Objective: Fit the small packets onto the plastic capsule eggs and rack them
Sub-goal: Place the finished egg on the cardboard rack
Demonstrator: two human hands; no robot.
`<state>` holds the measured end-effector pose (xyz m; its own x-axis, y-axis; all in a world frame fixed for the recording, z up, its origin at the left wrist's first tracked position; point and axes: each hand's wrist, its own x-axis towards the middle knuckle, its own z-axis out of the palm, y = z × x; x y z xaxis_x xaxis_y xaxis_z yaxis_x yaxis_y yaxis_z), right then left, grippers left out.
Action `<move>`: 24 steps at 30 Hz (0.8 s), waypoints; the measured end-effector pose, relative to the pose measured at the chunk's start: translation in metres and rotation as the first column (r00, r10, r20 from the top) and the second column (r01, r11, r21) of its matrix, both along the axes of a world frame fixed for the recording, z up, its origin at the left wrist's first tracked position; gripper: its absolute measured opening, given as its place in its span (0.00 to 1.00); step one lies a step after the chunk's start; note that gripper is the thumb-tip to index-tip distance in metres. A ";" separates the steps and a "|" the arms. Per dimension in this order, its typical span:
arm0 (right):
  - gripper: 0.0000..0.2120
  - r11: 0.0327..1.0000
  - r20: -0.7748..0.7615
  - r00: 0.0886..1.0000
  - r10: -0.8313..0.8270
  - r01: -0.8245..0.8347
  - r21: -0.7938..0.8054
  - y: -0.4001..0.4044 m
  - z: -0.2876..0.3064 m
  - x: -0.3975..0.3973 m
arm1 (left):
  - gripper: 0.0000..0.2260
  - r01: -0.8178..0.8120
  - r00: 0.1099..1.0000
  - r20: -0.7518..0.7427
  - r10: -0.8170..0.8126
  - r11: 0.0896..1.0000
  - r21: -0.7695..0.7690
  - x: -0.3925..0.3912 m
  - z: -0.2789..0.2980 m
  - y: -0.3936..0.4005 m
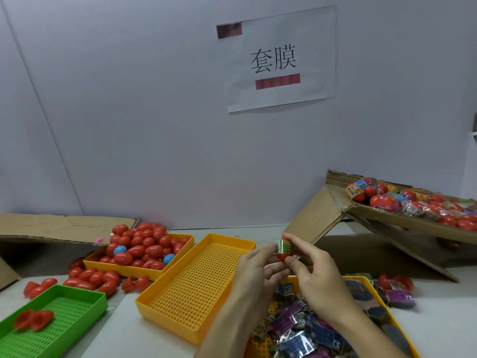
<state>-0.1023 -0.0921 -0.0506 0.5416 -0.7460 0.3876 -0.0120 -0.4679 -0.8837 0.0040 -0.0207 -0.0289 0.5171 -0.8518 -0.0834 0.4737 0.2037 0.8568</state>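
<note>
I see both hands raised together over the table, pinching one red egg [284, 250] between them. My left hand [254, 270] curls its fingertips against the egg's left side; my right hand [313, 271] grips it from the right, thumb low and forefinger on top. A shiny green packet [284, 246] sits wrapped around the egg's upper half, with red showing above and below it.

Directly beneath the hands is a yellow tray [371, 284] heaped with loose packets [296, 329] in purple, blue and silver. Just left of the left hand lies an empty perforated yellow tray [196, 280]. Further left, a green tray [51, 321] holds two red egg halves. Beyond those, another yellow tray [129, 270] overflows with bare red eggs [139, 244] and a couple of blue ones, some spilled onto the white table [124, 306].

Beyond the right hand, a tilted cardboard box [387, 223] holds eggs already wrapped. On the pale wall behind hangs a paper sign [277, 60].
</note>
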 end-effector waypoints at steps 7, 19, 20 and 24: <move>0.22 1.000 0.008 1.000 0.020 -0.020 0.006 0.003 0.003 -0.001 | 0.14 0.112 0.994 0.000 -0.112 0.994 0.000 0.005 -0.004 -0.003; 0.17 0.988 -0.008 0.998 -0.063 0.063 0.141 -0.002 0.002 0.001 | 0.15 -0.134 0.962 0.266 0.070 0.963 0.232 0.003 0.049 -0.036; 0.17 0.987 -0.022 0.998 -0.062 0.065 0.145 -0.003 0.001 0.000 | 0.17 -0.101 0.952 0.304 0.020 0.963 0.251 -0.005 0.062 -0.052; 0.12 0.981 -0.038 0.998 -0.054 0.060 0.184 -0.001 -0.002 0.004 | 0.19 0.110 0.927 0.330 -0.177 0.971 0.211 -0.050 0.113 -0.115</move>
<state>-0.0980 -0.0936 -0.0523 0.5061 -0.8330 0.2234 -0.0639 -0.2946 -0.9535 -0.0459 -0.1356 0.0840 0.4158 -0.9054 -0.0864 0.1554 -0.0229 0.9876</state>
